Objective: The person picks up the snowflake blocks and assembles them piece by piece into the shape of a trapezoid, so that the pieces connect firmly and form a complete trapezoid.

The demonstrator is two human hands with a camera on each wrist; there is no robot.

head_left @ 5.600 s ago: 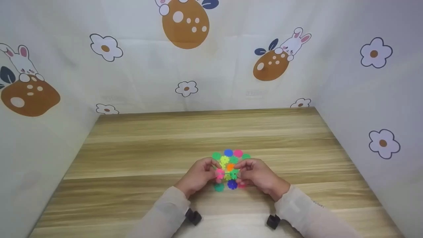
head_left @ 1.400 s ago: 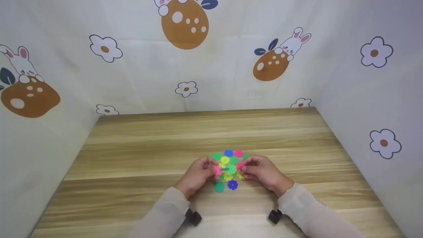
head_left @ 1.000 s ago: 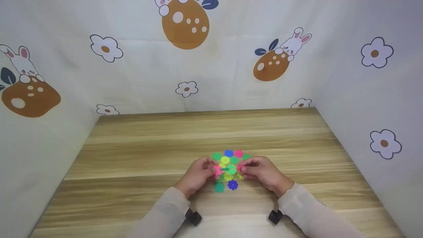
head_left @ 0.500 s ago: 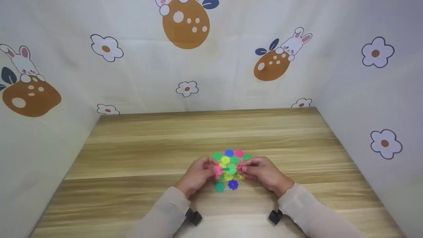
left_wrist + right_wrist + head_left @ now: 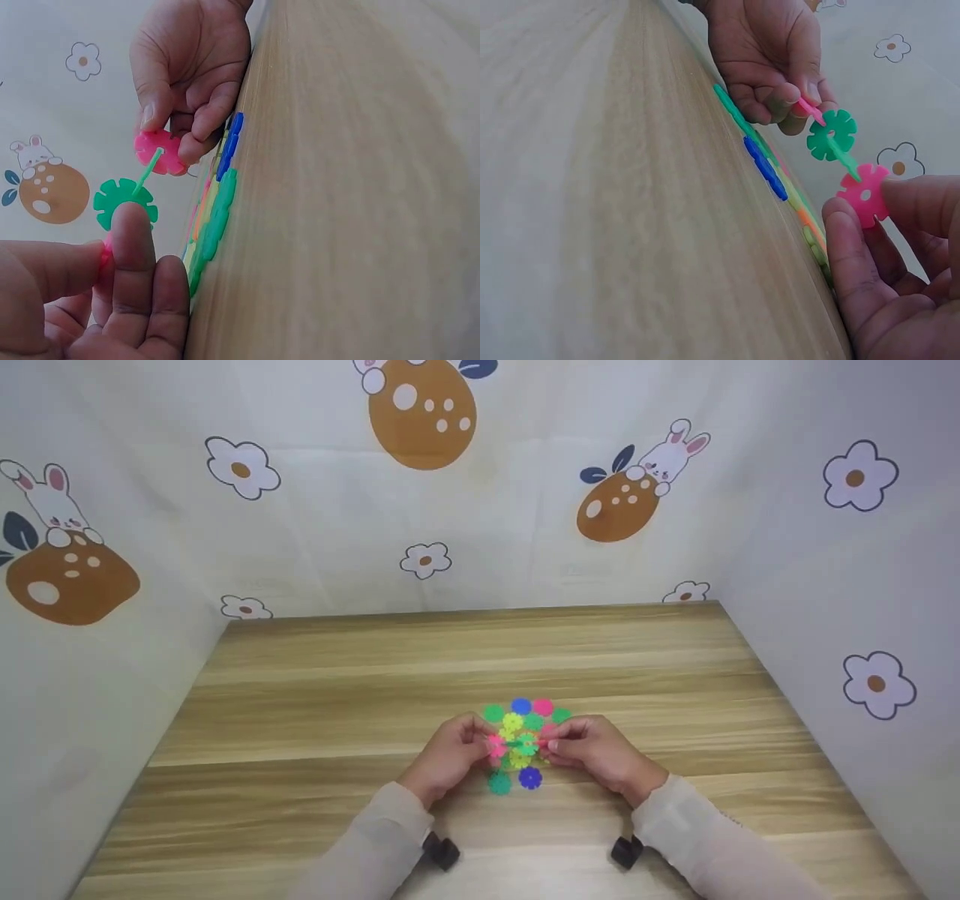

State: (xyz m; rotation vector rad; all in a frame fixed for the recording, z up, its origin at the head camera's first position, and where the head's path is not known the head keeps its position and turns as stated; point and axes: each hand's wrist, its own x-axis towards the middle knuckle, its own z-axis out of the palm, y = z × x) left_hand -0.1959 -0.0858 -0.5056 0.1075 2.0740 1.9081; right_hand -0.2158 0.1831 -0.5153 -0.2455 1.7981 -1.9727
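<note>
My left hand [image 5: 454, 750] pinches a pink notched snowflake disc [image 5: 105, 255] between thumb and fingers. Joined to it is a green disc [image 5: 832, 135], and that one carries a lighter green disc [image 5: 844, 159], seen nearly edge-on. My right hand [image 5: 600, 750] pinches another pink disc [image 5: 865, 195], its rim against the lighter green one. All of this is held up over the table, in front of the other discs. In the head view the fingertips partly cover both pink discs.
Several loose discs lie flat on the wood-grain table [image 5: 337, 682] under and around the hands, among them a dark blue disc [image 5: 530, 778], a teal disc [image 5: 499, 782] and a yellow disc [image 5: 512, 722]. A printed cloth [image 5: 322, 525] surrounds the table's back and sides.
About five seconds ago my right fingers were at the green disc; now they hold a pink one against it. A pink disc has left the near right of the loose group. Lately, that pink disc turned edge-on.
</note>
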